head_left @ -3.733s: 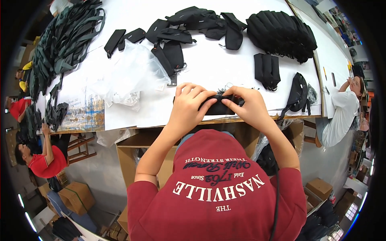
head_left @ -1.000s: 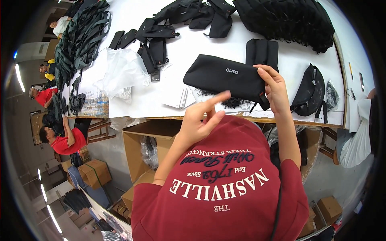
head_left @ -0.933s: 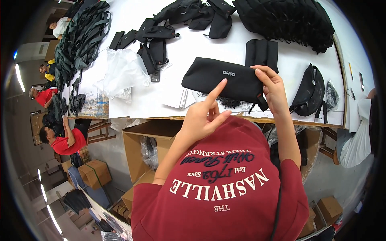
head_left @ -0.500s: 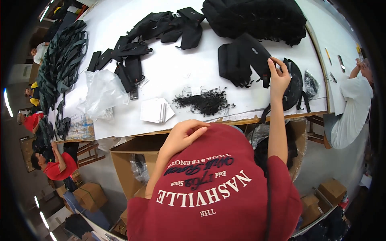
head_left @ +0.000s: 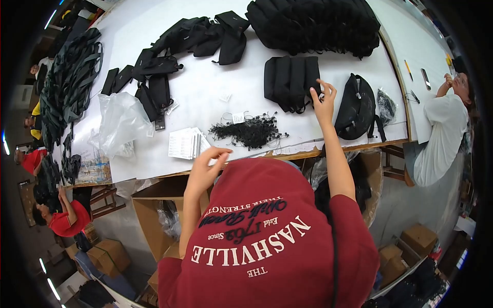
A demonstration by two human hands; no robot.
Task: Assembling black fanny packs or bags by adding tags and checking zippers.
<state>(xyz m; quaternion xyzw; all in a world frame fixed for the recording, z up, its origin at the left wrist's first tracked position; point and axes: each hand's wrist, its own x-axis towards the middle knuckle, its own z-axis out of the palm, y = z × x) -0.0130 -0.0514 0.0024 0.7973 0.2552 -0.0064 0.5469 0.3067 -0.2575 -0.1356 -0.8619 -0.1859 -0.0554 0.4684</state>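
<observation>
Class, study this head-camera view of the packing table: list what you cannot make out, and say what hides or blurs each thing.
- Right hand: fingertips rest on the row of black pouches; whether they grip one is hidden by the hand itself.
- Tangle of black cords: single pieces too small to tell.
- Stack of white cards near the left hand: print too small.
- Cardboard box under the table: contents hidden by the person's arm and red shirt.

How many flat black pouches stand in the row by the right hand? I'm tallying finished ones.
4, as far as I can tell, side by side in the row of flat black fabric pouches; the right hand touches the rightmost. Folds may hide more.
</observation>
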